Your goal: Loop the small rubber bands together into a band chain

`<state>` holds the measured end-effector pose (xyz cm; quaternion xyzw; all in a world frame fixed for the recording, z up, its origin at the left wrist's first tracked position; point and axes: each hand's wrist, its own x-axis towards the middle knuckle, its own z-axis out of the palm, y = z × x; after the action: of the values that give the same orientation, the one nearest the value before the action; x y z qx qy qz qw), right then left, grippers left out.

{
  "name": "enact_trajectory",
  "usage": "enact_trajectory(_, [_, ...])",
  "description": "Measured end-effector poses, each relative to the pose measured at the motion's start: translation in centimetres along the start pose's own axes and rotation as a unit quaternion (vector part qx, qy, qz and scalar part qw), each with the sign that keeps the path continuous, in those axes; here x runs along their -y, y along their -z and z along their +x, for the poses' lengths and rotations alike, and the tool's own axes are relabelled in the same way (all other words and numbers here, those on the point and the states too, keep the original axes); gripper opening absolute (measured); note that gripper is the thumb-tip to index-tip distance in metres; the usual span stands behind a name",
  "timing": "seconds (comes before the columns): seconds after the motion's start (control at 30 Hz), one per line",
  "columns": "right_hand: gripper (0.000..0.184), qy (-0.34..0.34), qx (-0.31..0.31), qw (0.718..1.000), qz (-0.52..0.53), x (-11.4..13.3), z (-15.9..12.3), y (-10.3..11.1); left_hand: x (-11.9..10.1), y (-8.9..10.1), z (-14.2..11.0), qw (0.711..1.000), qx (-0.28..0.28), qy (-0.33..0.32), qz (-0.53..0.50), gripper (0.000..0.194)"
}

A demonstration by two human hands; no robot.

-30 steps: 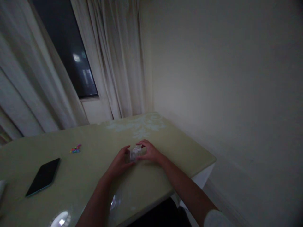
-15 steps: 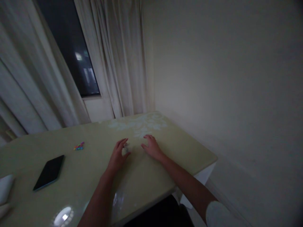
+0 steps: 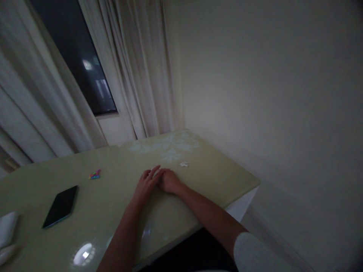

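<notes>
My left hand and my right hand meet over the table, their fingertips touching and overlapping. The left fingers are stretched out and apart, reaching across the right fingertips. Most of the right fingers are bent inward and hidden behind the left ones, so I cannot tell how far they close. A sliver of something whitish shows at the left fingers; the rest is covered by the hands. Just beyond the right hand lie small white pieces on the table.
The pale glossy table has a leaf pattern near its far corner. On its left are a cluster of small coloured pieces, a dark tablet and a white object. A wall runs along the right, curtains behind.
My right hand has moved left and nearer to me, meeting my left hand. The small whitish thing by the left hand is now hidden, and the white pieces beyond the right hand are uncovered.
</notes>
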<state>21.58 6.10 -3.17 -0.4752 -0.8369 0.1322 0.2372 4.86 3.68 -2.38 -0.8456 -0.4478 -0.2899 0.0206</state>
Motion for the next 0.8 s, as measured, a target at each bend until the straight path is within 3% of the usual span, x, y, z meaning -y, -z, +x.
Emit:
enact_trajectory(0.2, [0.062, -0.022, -0.013, 1.000, -0.010, -0.4, 0.0, 0.3, 0.8, 0.7, -0.3, 0.993, -0.091, 0.074, -0.034, 0.065])
enact_trajectory(0.37, [0.079, 0.014, 0.001, 1.000, -0.010, -0.8, -0.2, 0.0, 2.6, 1.1, -0.7, 0.952, -0.199, 0.209, -0.101, 0.064])
enact_trajectory(0.47, [0.073, 0.063, 0.020, 0.998, -0.018, -0.7, -0.1, -0.1, 3.5, 1.2, -0.7, 0.910, -0.234, 0.302, -0.164, 0.072])
enact_trajectory(0.57, [0.056, 0.121, 0.049, 0.991, -0.038, -0.2, 1.0, 0.0, 3.9, 1.4, -0.7, 0.866, -0.250, 0.376, -0.217, 0.068])
enact_trajectory(0.8, [0.035, 0.224, 0.103, 0.965, -0.093, 0.0, 3.8, 1.0, 2.7, 2.2, -0.7, 0.816, -0.244, 0.435, -0.291, 0.055])
